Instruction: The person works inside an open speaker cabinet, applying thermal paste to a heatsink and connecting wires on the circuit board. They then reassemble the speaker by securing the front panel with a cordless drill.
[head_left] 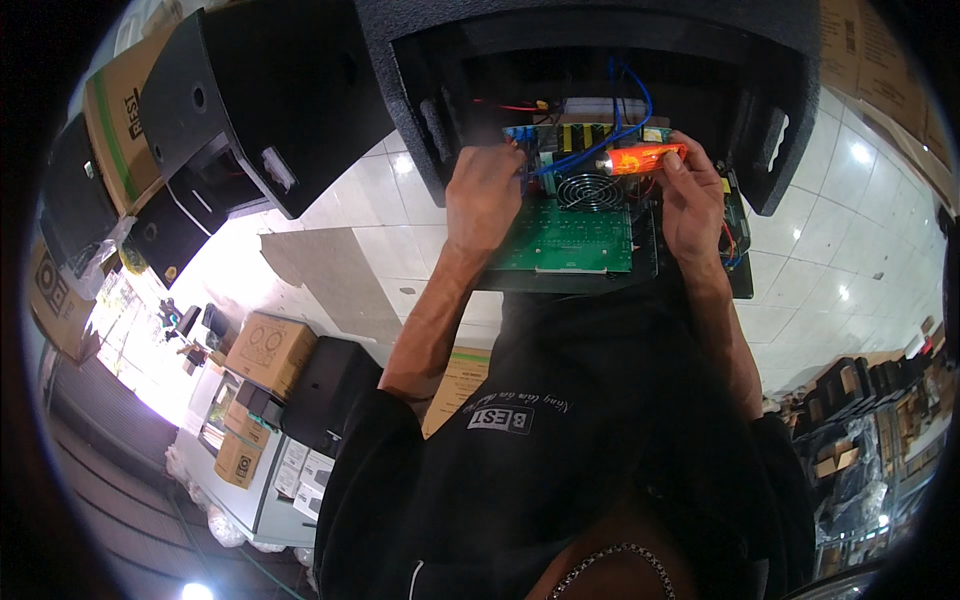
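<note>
An orange-red tube (642, 160), its narrow pale end pointing left, is held between the thumb and fingers of my right hand (695, 205). My left hand (482, 195) is closed at the left end of an upright board with components (570, 137); what its fingertips pinch, if anything, is hidden. Between my hands are a round black fan grille (593, 192) and looping blue wires (648, 100). Below them lies a flat green circuit board (570, 238) on a dark panel. All this sits at the opening of a black textured cabinet (600, 20).
A second black cabinet (270, 90) stands at the left, beside cardboard boxes (125, 120). More boxes (268, 350) rest on a table at the lower left. Stacked goods (850, 400) fill the lower right. The floor (830, 220) is pale tile, with a flat grey sheet (325, 270) on it.
</note>
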